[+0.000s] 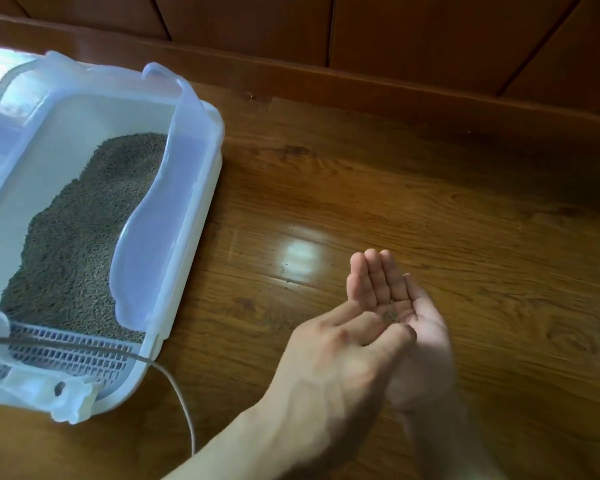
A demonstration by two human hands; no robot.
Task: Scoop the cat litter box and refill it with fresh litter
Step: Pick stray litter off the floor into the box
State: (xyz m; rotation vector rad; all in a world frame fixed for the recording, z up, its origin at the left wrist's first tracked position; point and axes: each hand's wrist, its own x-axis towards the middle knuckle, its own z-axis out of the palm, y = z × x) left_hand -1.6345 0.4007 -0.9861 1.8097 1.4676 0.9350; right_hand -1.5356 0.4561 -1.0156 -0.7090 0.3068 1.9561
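This is looking like a room in a home, seen at floor level. Glossy wood-look floor planks (378,174) are stretching out under and all around the hands, catching a bright patch of light just ahead of them. Beyond the hands, a dark wooden baseboard (361,88) is running along the foot of a wood-panelled wall (413,29). Off to the left of the hands, a white plastic cat litter box (201,188) is sitting directly on the floor, holding grey-brown litter (84,230), a pet-keeping item pointing to a household. A thin grey cord (177,393) is trailing across the floor near the box.
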